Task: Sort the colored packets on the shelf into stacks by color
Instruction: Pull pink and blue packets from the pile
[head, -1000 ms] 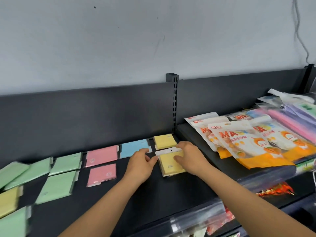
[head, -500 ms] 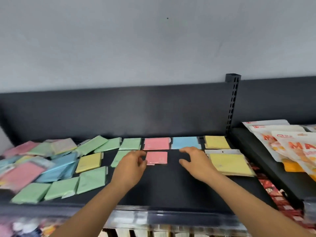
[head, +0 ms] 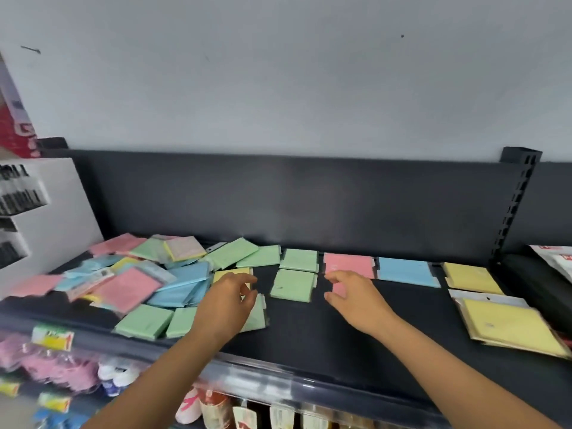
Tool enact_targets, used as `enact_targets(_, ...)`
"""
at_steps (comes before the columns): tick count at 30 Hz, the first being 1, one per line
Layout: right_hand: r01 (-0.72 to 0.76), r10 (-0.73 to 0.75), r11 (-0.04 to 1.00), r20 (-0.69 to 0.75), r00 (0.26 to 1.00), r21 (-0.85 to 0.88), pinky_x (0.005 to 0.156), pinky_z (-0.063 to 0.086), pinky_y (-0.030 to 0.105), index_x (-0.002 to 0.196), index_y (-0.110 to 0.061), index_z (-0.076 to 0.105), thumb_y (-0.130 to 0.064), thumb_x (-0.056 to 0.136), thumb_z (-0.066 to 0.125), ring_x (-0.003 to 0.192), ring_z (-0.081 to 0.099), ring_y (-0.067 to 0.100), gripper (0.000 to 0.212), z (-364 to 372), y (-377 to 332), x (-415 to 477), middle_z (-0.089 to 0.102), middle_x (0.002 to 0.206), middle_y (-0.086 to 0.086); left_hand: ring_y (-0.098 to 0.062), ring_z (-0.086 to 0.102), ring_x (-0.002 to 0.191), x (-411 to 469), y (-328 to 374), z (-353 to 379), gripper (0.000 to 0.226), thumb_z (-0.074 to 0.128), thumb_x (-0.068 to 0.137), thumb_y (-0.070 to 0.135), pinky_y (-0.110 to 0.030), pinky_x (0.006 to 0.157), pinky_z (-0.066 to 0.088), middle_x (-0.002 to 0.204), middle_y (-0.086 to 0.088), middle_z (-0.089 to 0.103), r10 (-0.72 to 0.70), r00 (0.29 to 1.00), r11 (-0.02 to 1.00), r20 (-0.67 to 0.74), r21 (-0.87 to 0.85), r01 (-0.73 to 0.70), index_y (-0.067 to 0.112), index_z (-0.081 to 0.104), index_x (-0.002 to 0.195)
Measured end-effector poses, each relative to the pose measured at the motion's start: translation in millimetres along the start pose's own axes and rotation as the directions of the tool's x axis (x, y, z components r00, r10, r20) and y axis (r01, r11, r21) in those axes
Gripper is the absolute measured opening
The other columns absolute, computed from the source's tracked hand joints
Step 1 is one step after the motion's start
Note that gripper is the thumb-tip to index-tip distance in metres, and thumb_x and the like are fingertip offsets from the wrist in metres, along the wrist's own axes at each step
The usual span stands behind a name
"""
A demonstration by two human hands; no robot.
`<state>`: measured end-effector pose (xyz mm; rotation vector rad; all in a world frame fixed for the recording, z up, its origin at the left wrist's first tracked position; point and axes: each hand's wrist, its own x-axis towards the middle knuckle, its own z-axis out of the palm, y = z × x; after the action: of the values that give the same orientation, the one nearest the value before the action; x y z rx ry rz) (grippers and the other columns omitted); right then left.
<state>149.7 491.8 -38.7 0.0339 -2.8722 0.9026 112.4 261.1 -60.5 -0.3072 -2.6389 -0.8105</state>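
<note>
Fingers [head: 247, 281] of both hands spread loosely, holding nothing, above the dark shelf [head: 356, 345], which has slid rightward in view since half a second ago. Now the mixed packet heap [head: 139, 283] shows fully at left. The left hand [head: 227, 308] has shifted onto a yellow packet [head: 230, 274]; the right hand [head: 356, 300] hovers over 1 pink packet [head: 340, 289].
</note>
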Motion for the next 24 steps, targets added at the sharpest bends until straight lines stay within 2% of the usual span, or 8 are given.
enact_targets(5, 0.009, -0.01, 1.0, -0.02, 1.0, -0.023, 0.104, 0.034, 0.025, 0.133, -0.018, 0.049, -0.023, 0.093, 0.055, 0.124, 0.047, 0.016, 0.041, 32.4, -42.8, 20.7, 0.052, 0.135, -0.001, -0.011, 0.053, 0.077, 12.0, -52.0, -22.9, 0.025, 0.059, 0.087, 0.022, -0.024, 0.072, 0.043, 0.089, 0.005, 0.058, 0.011, 1.0, 0.999, -0.011, -0.034, -0.011, 0.024, 0.064, 0.112)
enact_targets(9, 0.013, -0.014, 1.0, -0.036, 0.999, -0.023, 0.101, 0.035, 0.022, 0.132, -0.018, 0.05, -0.024, 0.093, 0.056, 0.122, 0.049, 0.015, 0.041, 72.3, -96.5, 42.6, 0.053, 0.134, -0.001, -0.013, 0.054, 0.082, 29.6, -114.1, -52.7, 0.027, 0.061, 0.087, 0.019, -0.024, 0.073, 0.044, 0.089, 0.005, 0.057, 0.071, 0.997, 0.996, 0.012, -0.049, -0.071, 0.021, 0.064, 0.113)
enact_targets(13, 0.027, -0.027, 0.999, -0.021, 0.999, -0.029, 0.101, 0.034, 0.021, 0.133, -0.018, 0.049, -0.024, 0.093, 0.056, 0.124, 0.047, 0.013, 0.041, 114.2, -154.4, 67.1, 0.052, 0.135, -0.001, -0.021, 0.057, 0.091, 52.5, -178.4, -86.9, 0.029, 0.066, 0.082, 0.02, -0.029, 0.08, 0.044, 0.087, 0.005, 0.057, 0.093, 0.995, 0.995, 0.021, -0.027, -0.093, 0.022, 0.066, 0.111)
enact_targets(18, 0.006, -0.006, 1.0, 0.009, 1.0, -0.005, 0.1, 0.035, 0.021, 0.133, -0.02, 0.049, -0.027, 0.092, 0.057, 0.123, 0.048, 0.014, 0.043, 163.6, -216.0, 91.6, 0.052, 0.135, -0.002, -0.023, 0.056, 0.1, 76.4, -245.5, -122.4, 0.036, 0.07, 0.079, 0.029, -0.036, 0.089, 0.046, 0.106, 0.001, 0.063, 0.088, 0.993, 0.996, 0.073, 0.009, -0.088, 0.026, 0.064, 0.115)
enact_targets(21, -0.013, 0.013, 1.0, 0.072, 0.997, -0.006, 0.1, 0.035, 0.023, 0.135, -0.02, 0.048, -0.037, 0.087, 0.063, 0.125, 0.046, 0.013, 0.053, 187.9, -243.9, 99.5, 0.051, 0.136, -0.004, -0.022, 0.057, 0.101, 84.3, -274.8, -134.0, 0.036, 0.069, 0.08, 0.031, -0.039, 0.09, 0.047, 0.116, 0.003, 0.061, 0.08, 0.99, 0.997, 0.114, -0.029, -0.077, 0.028, 0.064, 0.115)
enact_targets(24, -0.014, 0.021, 0.999, 0.17, 0.985, -0.039, 0.103, 0.036, 0.028, 0.14, -0.018, 0.04, -0.048, 0.077, 0.07, 0.128, 0.044, 0.016, 0.075, 204.7, -266.0, 102.4, 0.047, 0.141, -0.001, -0.02, 0.053, 0.112, 89.0, -294.8, -141.5, 0.038, 0.07, 0.079, 0.033, -0.037, 0.097, 0.044, 0.121, 0.003, 0.06, 0.077, 0.987, 0.996, 0.139, -0.063, -0.068, 0.023, 0.064, 0.116)
